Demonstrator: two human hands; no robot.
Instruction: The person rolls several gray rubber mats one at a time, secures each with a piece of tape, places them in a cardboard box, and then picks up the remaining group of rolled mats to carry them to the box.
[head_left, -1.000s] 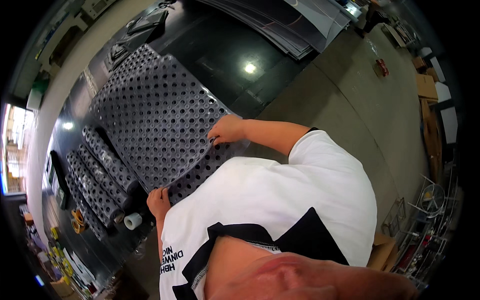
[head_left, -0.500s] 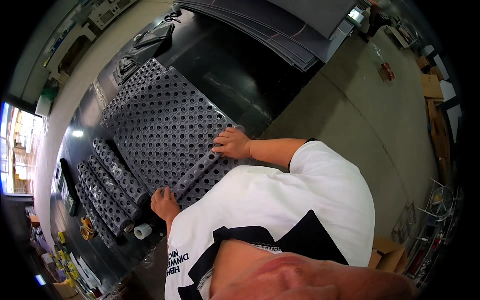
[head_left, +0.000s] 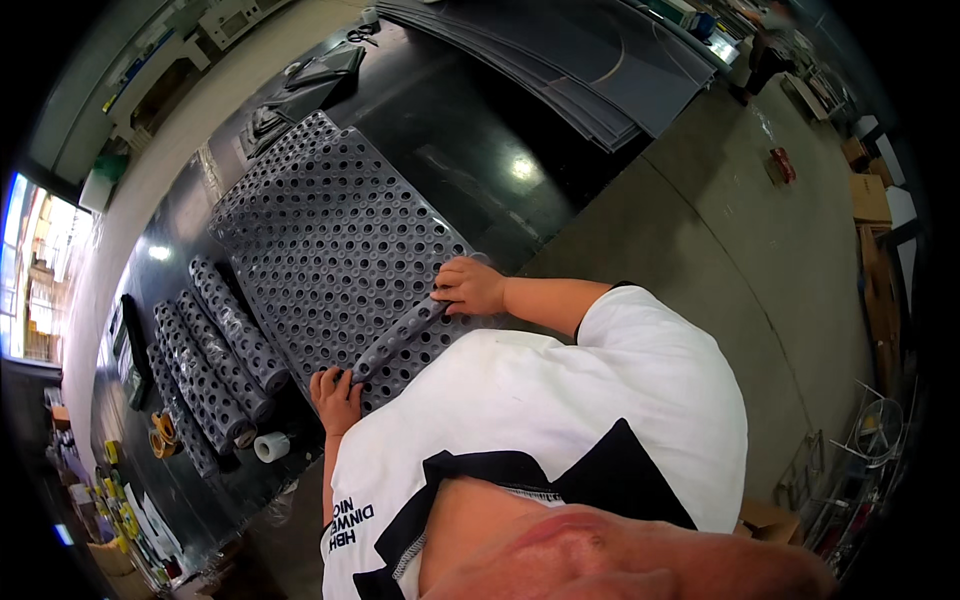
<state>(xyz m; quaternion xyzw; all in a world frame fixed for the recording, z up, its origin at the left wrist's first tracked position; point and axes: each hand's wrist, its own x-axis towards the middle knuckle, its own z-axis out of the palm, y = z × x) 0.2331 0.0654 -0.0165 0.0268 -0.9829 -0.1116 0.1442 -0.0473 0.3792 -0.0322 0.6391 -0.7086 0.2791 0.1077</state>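
A dark grey rubber mat (head_left: 330,225) full of round holes lies spread over the black table. Its near edge is curled into a thin roll (head_left: 405,335) that runs between my hands. My left hand (head_left: 337,400) grips the roll's left end, fingers bent over it. At the right end, my right hand (head_left: 470,286) closes on the same roll, with fingers curled over the top. Part of the mat near me is hidden by my white shirt.
Several rolled mats (head_left: 235,320) lie side by side at the left. Beside them are tape rolls (head_left: 163,436) and a white roll (head_left: 271,447). Stacked dark sheets (head_left: 600,60) cover the table's far end, near scissors (head_left: 362,38). Another person (head_left: 768,50) stands at the far right.
The view has shifted slightly. Both hands stay at the two ends of the rolled edge, and the roll looks a little more tightly curled. The far person shows more fully.
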